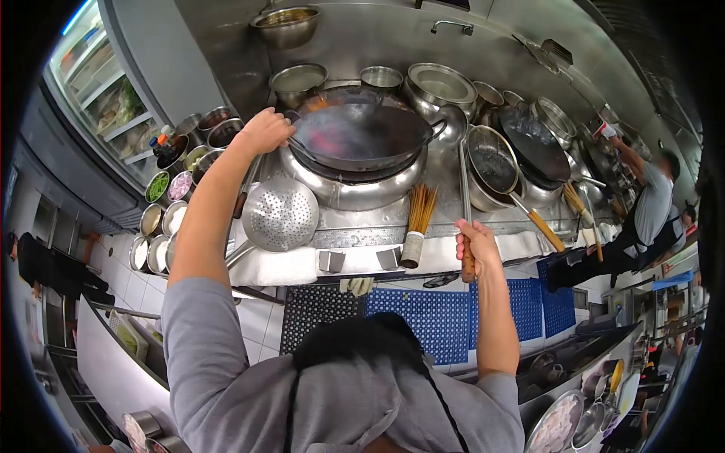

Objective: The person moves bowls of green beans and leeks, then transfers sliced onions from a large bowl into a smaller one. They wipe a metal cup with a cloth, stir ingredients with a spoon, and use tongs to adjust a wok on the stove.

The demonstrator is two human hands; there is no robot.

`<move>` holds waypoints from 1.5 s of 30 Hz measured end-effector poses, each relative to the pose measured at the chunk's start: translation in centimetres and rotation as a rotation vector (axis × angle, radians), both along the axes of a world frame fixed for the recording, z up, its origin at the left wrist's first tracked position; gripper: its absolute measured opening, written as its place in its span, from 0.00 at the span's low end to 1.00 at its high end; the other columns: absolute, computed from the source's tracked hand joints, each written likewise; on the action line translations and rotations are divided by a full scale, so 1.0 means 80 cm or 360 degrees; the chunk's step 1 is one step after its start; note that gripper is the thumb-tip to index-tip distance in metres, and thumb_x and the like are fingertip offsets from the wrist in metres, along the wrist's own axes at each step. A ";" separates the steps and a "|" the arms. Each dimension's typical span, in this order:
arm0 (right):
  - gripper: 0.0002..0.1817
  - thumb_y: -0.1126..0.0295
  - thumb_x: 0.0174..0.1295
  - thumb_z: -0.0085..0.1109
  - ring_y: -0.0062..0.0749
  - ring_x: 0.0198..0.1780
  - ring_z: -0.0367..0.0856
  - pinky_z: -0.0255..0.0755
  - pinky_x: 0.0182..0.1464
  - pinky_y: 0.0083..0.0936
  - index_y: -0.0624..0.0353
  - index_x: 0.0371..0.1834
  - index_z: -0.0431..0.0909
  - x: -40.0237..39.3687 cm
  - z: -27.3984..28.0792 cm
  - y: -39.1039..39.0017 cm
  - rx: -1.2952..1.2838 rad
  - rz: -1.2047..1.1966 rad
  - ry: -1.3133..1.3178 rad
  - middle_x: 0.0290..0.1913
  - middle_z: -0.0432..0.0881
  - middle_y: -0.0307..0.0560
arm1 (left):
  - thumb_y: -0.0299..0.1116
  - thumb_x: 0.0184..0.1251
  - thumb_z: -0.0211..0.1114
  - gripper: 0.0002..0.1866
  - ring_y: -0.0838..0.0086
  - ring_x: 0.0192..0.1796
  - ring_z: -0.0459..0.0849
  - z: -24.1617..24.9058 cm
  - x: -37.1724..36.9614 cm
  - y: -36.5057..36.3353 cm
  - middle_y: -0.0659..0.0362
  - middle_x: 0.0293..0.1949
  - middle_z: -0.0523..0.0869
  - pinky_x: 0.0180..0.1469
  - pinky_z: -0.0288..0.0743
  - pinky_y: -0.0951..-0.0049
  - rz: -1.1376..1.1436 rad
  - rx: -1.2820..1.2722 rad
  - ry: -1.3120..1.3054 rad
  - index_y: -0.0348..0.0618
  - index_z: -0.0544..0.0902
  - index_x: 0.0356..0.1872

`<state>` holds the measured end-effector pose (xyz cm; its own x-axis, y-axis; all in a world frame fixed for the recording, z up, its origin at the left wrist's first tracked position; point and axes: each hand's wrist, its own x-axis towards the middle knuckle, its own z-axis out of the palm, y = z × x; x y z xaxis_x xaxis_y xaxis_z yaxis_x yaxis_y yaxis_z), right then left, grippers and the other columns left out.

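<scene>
My left hand (268, 130) is closed at the left rim of a large black wok (362, 136), where its loop handle is. The wok sits over a round steel burner ring (355, 192), and its inside is hazy with steam or smoke. In my right hand (478, 245) is the wooden handle of a long ladle (451, 124), whose bowl rests by the wok's right handle. A perforated steel skimmer (281, 214) lies below my left hand. Between the burner and my right hand lies a bamboo wok brush (418, 226).
Right of the ladle, a wire strainer (492, 160) lies over a pot, beside a second wok (531, 143). Steel pots (442, 83) line the back. Ingredient containers (181, 185) stand at left. Another person (649, 196) works at the right.
</scene>
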<state>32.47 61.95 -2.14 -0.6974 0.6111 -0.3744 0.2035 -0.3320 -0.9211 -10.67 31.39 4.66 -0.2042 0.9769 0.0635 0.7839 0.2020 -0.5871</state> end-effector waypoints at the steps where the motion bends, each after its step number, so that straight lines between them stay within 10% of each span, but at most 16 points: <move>1: 0.08 0.67 0.71 0.61 0.23 0.17 0.72 0.69 0.16 0.22 0.59 0.38 0.73 0.001 0.002 0.001 -0.0011 0.0009 0.0004 0.22 0.75 0.38 | 0.47 0.57 0.73 0.16 0.68 0.47 0.87 -0.002 0.000 -0.003 0.63 0.37 0.88 0.47 0.77 0.64 0.0005 0.0015 0.0004 0.49 0.85 0.39; 17: 0.11 0.67 0.72 0.60 0.24 0.15 0.71 0.67 0.14 0.24 0.60 0.35 0.71 -0.001 -0.038 0.013 0.0143 -0.0091 -0.0043 0.20 0.73 0.40 | 0.46 0.61 0.71 0.22 0.58 0.50 0.84 0.027 0.046 -0.052 0.54 0.44 0.85 0.51 0.79 0.58 0.0267 0.0291 -0.0246 0.41 0.80 0.48; 27: 0.12 0.68 0.72 0.58 0.25 0.14 0.71 0.63 0.12 0.24 0.66 0.35 0.74 -0.003 -0.159 -0.007 0.0310 -0.0206 -0.0221 0.19 0.73 0.42 | 0.50 0.71 0.63 0.23 0.49 0.39 0.85 -0.077 0.165 -0.135 0.47 0.36 0.86 0.41 0.77 0.54 0.0628 0.1421 -0.0930 0.39 0.79 0.52; 32: 0.14 0.70 0.61 0.59 0.48 0.28 0.85 0.78 0.37 0.42 0.68 0.46 0.78 0.002 -0.199 -0.024 0.1030 -0.0139 -0.0759 0.31 0.85 0.60 | 0.56 0.76 0.58 0.26 0.82 0.18 0.74 -0.204 0.226 -0.154 0.62 0.20 0.78 0.20 0.66 0.76 0.1035 0.2081 -0.2100 0.38 0.81 0.46; 35: 0.20 0.71 0.58 0.59 0.59 0.45 0.86 0.76 0.53 0.46 0.66 0.54 0.78 0.008 -0.201 -0.033 0.1353 -0.0136 -0.0761 0.38 0.87 0.63 | 0.51 0.78 0.57 0.21 0.83 0.17 0.71 -0.215 0.277 -0.141 0.65 0.20 0.75 0.17 0.64 0.79 0.1476 0.2308 -0.2564 0.41 0.81 0.47; 40: 0.34 0.61 0.58 0.70 0.54 0.45 0.83 0.77 0.50 0.43 0.63 0.66 0.73 0.006 -0.221 -0.027 0.1531 0.0073 -0.0876 0.43 0.79 0.59 | 0.42 0.74 0.59 0.17 0.82 0.16 0.71 -0.247 0.310 -0.131 0.64 0.21 0.76 0.16 0.64 0.78 0.1653 0.2348 -0.2648 0.38 0.79 0.50; 45: 0.26 0.60 0.63 0.68 0.44 0.40 0.82 0.77 0.46 0.37 0.65 0.60 0.79 0.039 -0.223 -0.023 0.1485 0.0000 -0.0602 0.42 0.80 0.56 | 0.44 0.74 0.61 0.20 0.80 0.17 0.73 -0.265 0.317 -0.126 0.62 0.21 0.77 0.17 0.66 0.77 0.1779 0.2304 -0.2268 0.35 0.78 0.53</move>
<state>35.60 60.09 -20.00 -0.6320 0.7729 0.0571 0.5362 0.4893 -0.6878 14.68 21.33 -16.53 -0.9665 -0.0453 -0.2525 -0.2534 0.3237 0.9116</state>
